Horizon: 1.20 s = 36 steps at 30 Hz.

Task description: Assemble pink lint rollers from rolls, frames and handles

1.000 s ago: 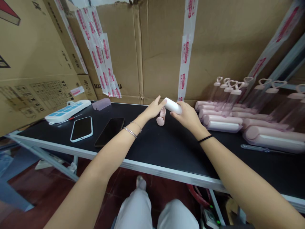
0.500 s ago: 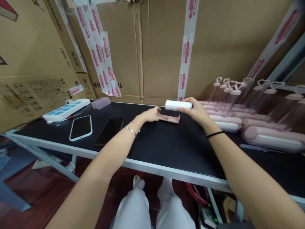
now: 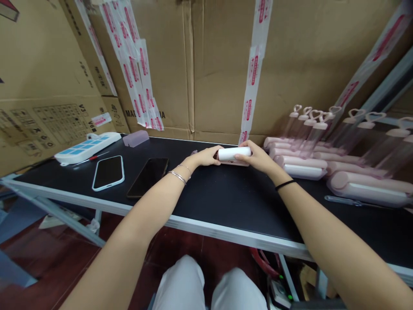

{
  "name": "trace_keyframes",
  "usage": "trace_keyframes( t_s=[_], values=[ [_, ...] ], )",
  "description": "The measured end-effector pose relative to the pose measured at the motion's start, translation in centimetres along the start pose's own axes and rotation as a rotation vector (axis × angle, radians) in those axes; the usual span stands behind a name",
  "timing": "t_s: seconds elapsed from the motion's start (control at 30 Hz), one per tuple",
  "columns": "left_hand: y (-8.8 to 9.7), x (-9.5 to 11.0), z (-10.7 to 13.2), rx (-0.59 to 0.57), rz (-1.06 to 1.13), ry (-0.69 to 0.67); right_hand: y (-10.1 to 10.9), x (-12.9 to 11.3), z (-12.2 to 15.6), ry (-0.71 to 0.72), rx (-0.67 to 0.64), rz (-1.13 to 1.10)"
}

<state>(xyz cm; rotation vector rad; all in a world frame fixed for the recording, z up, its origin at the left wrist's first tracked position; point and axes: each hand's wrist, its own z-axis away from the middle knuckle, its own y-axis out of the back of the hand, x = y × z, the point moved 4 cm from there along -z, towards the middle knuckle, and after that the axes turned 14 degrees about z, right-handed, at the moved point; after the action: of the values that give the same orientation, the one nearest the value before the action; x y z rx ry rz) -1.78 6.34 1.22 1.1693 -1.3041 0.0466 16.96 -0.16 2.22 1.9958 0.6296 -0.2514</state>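
- Head view: a white tube [image 3: 234, 153] is held just above the bench [image 3: 226, 202], near the middle of its back edge.
- Its right end is gripped by the right hand [image 3: 256, 158], fingers bent around it.
- A pink holder [image 3: 234, 163] is seen directly under the tube; whether the tube is fully seated in it cannot be told.
- The holder's left end is grasped by the closed left hand [image 3: 208, 156], by which it is partly hidden.
- Towards the left end of the bench, a white-edged phone [image 3: 109, 173] and a dark phone [image 3: 147, 177] are laid side by side near the front edge.
- A power strip [image 3: 87, 148] and a purple block [image 3: 136, 138] are placed by the back left corner.
- Pink-and-white cases [image 3: 371, 189] are lined up along the right end.
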Motion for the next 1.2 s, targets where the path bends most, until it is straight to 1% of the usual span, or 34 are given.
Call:
trace_keyframes(
  t_s=[0.1,0.2,0.27,0.37,0.43,0.53,0.6,0.7,0.83,0.9,1.0,1.07,1.2],
  values=[
    [-0.1,0.4,0.1,-0.021,0.064,-0.026,-0.2,0.1,0.0,0.009,-0.014,0.012],
    [-0.5,1.8,0.4,-0.009,0.126,-0.111,-0.3,0.0,0.0,0.035,-0.024,0.044],
    [-0.8,2.8,0.6,0.019,0.091,-0.176,-0.5,-0.1,-0.1,0.04,-0.035,0.051],
    [-1.1,3.8,0.8,0.065,-0.034,-0.237,-0.8,0.0,-0.1,0.048,-0.074,0.023],
    [-0.9,3.9,1.0,0.083,-0.103,-0.227,-1.1,0.4,-0.1,0.05,-0.109,0.011],
    [-0.4,3.8,1.2,0.066,-0.193,-0.184,-1.4,0.9,-0.1,0.039,-0.15,0.013],
    [0.0,3.7,1.4,0.077,-0.254,-0.157,-1.6,1.0,-0.1,0.033,-0.168,0.015],
    [0.4,3.6,1.4,0.128,-0.295,-0.15,-1.5,0.5,-0.1,0.027,-0.137,0.063],
    [1.2,3.7,1.2,0.249,-0.281,-0.218,-1.2,-0.4,0.1,0.047,-0.063,0.078],
    [1.9,3.9,1.4,0.293,-0.321,-0.229,-0.9,-0.6,0.1,0.064,-0.018,0.058],
    [2.8,3.9,1.8,0.278,-0.455,-0.176,-0.5,-0.5,0.1,0.075,0.059,0.049],
    [3.1,3.7,2.0,0.249,-0.509,-0.153,-0.4,-0.3,0.0,0.065,0.078,0.024],
    [2.6,3.7,1.8,0.184,-0.507,-0.221,-0.5,-0.3,-0.1,0.061,0.081,-0.066]
  ],
)
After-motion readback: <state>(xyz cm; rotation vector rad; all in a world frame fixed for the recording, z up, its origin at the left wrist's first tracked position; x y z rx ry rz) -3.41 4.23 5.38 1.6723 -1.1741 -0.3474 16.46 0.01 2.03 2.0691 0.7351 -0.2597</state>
